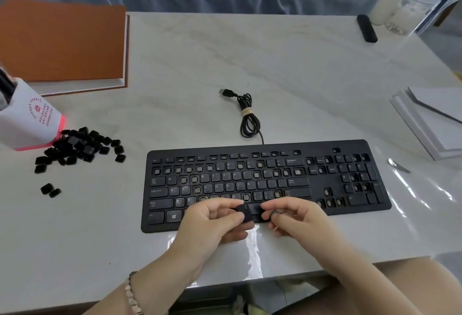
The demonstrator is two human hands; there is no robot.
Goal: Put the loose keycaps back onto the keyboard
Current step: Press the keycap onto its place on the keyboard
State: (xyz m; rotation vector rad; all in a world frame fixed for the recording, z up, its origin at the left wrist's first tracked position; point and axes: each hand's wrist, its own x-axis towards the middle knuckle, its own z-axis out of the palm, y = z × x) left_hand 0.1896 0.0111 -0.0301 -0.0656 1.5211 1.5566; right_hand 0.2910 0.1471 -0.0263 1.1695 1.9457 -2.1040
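Left hand and right hand each pinch an end of one wide black plastic keycap, just above the bottom row of the flat black keyboard. I'd guess it's light, stiff and a bit slippery, so gripping the edges seems right.

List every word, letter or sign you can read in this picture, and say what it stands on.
"Caps Lock": keyboard, left edge.
"Enter": keyboard, right of the letters.
"Backspace": keyboard, upper row, faint.
"R", "T", "Y", "U", "K", "L": letter keys.
Red print on the pen holder: too blurred to read.
Legend on the held keycap, pinched by left hand and right hand: too blurred.
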